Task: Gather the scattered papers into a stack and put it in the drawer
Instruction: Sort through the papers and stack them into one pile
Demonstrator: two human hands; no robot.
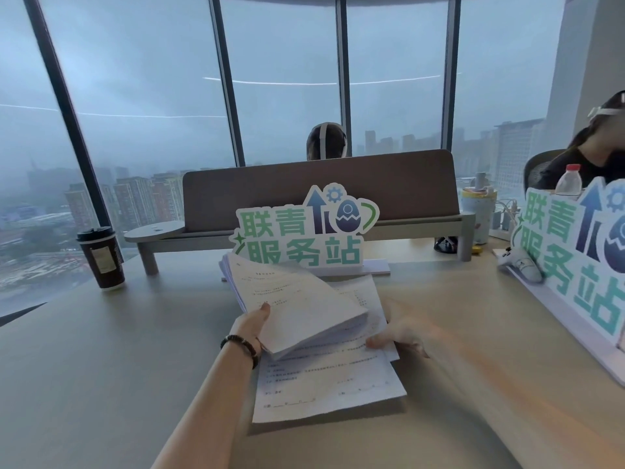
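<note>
My left hand point(252, 328) held a thick stack point(297, 308) tilted above the table point(101, 367); loose sheets point(324, 387) lay beneath. My right hand point(404, 335), blurred, pinched one sheet's edge. That slanting stack could have fanned and slid from my grip.

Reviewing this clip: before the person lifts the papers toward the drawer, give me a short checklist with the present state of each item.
1. Left hand grips the thick stack: ok, thumb on top, stack tilted up.
2. Right hand has the loose sheets: cannot tell, it is blurred at their right edge.
3. All papers in one stack: not ok, loose sheets lie on the desk under the stack.
4. Edges squared: not ok, sheets fan out at different angles.
5. Drawer open and reachable: cannot tell, no drawer is in view.
6. Coffee cup out of the way: ok, it stands far left.
</note>
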